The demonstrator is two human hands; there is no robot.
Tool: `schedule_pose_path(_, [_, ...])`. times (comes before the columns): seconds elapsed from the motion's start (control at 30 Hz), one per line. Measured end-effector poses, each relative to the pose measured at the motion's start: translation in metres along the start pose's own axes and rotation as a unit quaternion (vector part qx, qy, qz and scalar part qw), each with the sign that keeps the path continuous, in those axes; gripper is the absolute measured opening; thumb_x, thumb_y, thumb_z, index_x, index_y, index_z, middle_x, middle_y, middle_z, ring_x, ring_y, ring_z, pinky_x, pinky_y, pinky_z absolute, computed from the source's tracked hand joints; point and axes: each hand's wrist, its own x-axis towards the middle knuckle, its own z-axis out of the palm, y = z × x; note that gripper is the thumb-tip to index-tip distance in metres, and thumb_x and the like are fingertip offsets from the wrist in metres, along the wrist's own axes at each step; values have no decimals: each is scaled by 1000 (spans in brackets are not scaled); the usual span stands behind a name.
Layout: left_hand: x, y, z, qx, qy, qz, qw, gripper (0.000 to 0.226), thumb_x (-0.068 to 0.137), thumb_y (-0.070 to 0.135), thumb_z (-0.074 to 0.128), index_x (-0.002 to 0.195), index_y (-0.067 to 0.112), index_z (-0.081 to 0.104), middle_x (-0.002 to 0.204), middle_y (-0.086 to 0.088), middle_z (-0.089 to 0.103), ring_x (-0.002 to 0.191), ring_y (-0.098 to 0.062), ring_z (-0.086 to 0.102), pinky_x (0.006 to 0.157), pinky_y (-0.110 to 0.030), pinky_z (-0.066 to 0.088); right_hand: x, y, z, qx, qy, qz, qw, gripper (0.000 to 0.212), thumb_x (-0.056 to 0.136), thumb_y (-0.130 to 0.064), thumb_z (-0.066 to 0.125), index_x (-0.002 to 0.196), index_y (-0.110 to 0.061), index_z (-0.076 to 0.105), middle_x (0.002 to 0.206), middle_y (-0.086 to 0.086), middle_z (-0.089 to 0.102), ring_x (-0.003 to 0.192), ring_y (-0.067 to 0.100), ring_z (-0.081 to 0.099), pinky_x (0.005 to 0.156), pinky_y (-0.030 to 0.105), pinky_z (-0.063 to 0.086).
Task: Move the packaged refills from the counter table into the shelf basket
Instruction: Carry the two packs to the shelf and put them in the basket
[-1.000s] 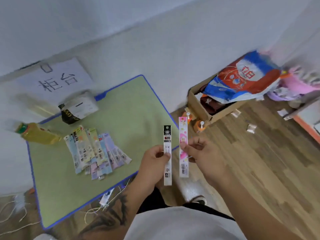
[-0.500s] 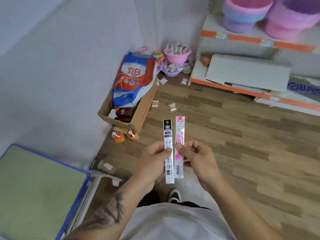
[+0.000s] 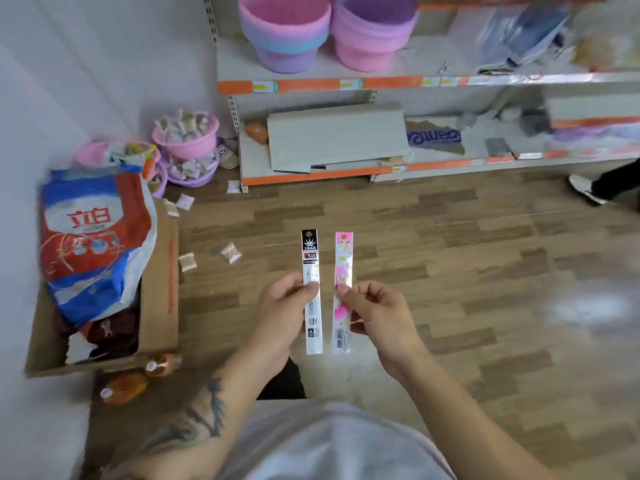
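Two packets in hand, mid-carry. My left hand (image 3: pixel 284 306) pinches the black-and-white refill packet (image 3: pixel 311 292) about halfway along its length, thumb on the front, fingers curled behind. My right hand (image 3: pixel 377 313) pinches the pink refill packet (image 3: pixel 343 292) the same way, thumb and forefinger closed on its middle. Both packets stand upright, just beside each other with a narrow gap between them, not touching.

Landmark: the shelf unit (image 3: pixel 322 85) ahead of me. Packets are held over wood floor, well short of the shelf front. On its upper board sit two stacks of baskets: a pink-over-blue-over-purple stack (image 3: pixel 284 32) at the shelf's left end, a pink and purple stack (image 3: pixel 374 32) just right of it. I can't tell from here which basket is the target, and nothing shows inside either top one.

The counter table is out of sight, so I can't count what remains there.

Progress, by my reckoning: pickup for this pair is done, the drop is not. Left to do: close the distance to the shelf, lift both packets over a basket rim, let go. Likely more trips after that, but I can't confirm.

Off to the shelf's left, a cardboard box (image 3: pixel 156 271) with a detergent bag (image 3: pixel 93 237).
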Motion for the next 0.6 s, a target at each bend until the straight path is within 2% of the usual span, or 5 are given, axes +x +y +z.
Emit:
schedule_pose_path(0.13, [55,56,-8,4,-18,3,1000,18,100,16,64,96,25,78,108,-18,75,109,-45,68,100,-62,51,55,-56,21,0,22,-16,1000,39,92,-29,78,89,7,63,82,16,70,73,26,58,75,43,51])
schedule_pose_path(0.33, [129,130,-13,5,-40,15,999,19,100,17,66,92,29,78,100,-3,78,100,-27,73,97,-50,55,121,-116,47,24,46,-32,998,20,93,-22,76,82,-8,67,75,8,68,61,15,57,71,37,50])
schedule_pose_path(0.4, [152,148,-11,-3,-38,17,999,15,100,15,65,95,25,76,94,-2,77,90,-24,70,84,-44,56,139,-131,53,26,57,-34,997,22,93,-22,76,79,-9,67,73,8,66,58,13,53,69,36,48])
schedule_pose_path(0.5, [179,178,-3,-39,-52,10,998,11,103,10,60,102,14,70,86,-8,71,69,-23,65,56,-36,54,166,-155,59,30,67,-38,997,25,93,-24,77,79,-5,69,74,10,66,60,15,53,71,37,48])
schedule_pose_path(0.6, [205,208,3,-45,-61,27,997,11,104,10,57,104,12,68,77,-10,67,63,-24,61,53,-35,51,199,-188,65,35,66,-51,996,23,92,-27,78,78,-9,71,74,9,68,61,15,53,71,37,48])
